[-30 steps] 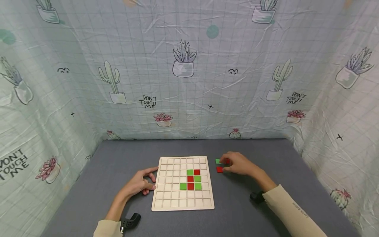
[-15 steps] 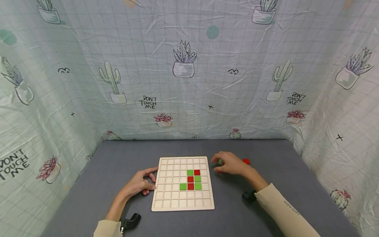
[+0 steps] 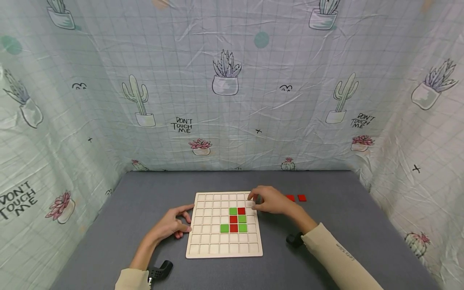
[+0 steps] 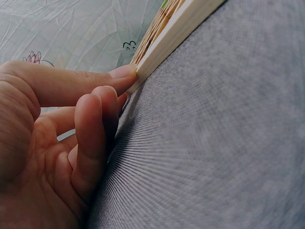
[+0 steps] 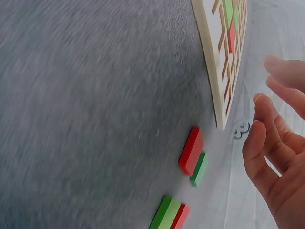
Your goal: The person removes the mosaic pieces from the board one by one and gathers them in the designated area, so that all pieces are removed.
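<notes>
A wooden grid board (image 3: 210, 245) lies on the table, with several green and red square tiles in its cells, among them a red tile (image 3: 233, 219). At its left edge my left hand (image 3: 170, 223) touches the wood with straight index finger and thumb. The left wrist view shows that thumb (image 4: 109, 81) against the board's side, other fingers curled. Over the upper right corner hovers my right hand (image 3: 270, 200). Its thumb and index finger stand apart, no tile visible between them. Beneath it, the right wrist view shows a loose red tile (image 5: 191, 151) and green tile (image 5: 199, 170).
Two more loose red tiles lie behind the right wrist, one of them the outer red tile (image 3: 302, 197). The right wrist view has a further green tile (image 5: 164, 212) beside a red one. A printed cloth curtain (image 3: 232, 112) encloses the grey table (image 3: 152, 189).
My right hand has moved left from the loose tiles to the board's upper right corner, uncovering red tiles behind it. The left hand and the tiles on the board have not moved.
</notes>
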Action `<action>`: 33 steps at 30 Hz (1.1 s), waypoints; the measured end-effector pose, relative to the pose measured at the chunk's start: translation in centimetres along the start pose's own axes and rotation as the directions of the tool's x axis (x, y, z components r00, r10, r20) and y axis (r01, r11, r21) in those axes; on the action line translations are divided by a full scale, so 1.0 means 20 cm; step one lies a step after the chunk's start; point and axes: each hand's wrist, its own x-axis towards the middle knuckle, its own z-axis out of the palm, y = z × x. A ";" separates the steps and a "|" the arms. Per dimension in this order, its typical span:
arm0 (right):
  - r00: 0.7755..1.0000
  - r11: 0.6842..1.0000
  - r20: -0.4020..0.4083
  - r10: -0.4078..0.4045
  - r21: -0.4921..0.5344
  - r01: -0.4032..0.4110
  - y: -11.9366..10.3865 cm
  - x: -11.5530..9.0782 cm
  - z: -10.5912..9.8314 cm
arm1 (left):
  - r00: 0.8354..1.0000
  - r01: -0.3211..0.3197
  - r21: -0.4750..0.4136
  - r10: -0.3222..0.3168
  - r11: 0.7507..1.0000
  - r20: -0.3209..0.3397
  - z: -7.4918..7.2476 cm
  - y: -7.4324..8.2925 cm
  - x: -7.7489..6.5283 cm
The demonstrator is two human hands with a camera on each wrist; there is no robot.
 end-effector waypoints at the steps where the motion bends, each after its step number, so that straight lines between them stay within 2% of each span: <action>1: 1.000 1.000 0.003 -0.011 0.003 0.010 -0.01 0.01 0.01 | 1.000 -0.001 0.004 0.001 1.000 0.000 0.00 0.00 0.00; 14: 0.998 0.999 0.042 -0.052 0.010 0.051 -0.10 0.10 0.08 | 1.000 0.000 0.008 0.000 1.000 -0.005 0.00 0.00 0.00; 24: 0.995 0.997 0.069 -0.071 -0.038 0.074 -0.13 0.15 0.14 | 1.000 0.005 0.000 -0.005 1.000 -0.002 0.00 -0.01 0.00; 33: 0.992 0.996 0.091 -0.086 -0.014 0.088 -0.21 0.19 0.19 | 1.000 0.003 -0.001 -0.003 1.000 -0.001 0.00 -0.01 0.01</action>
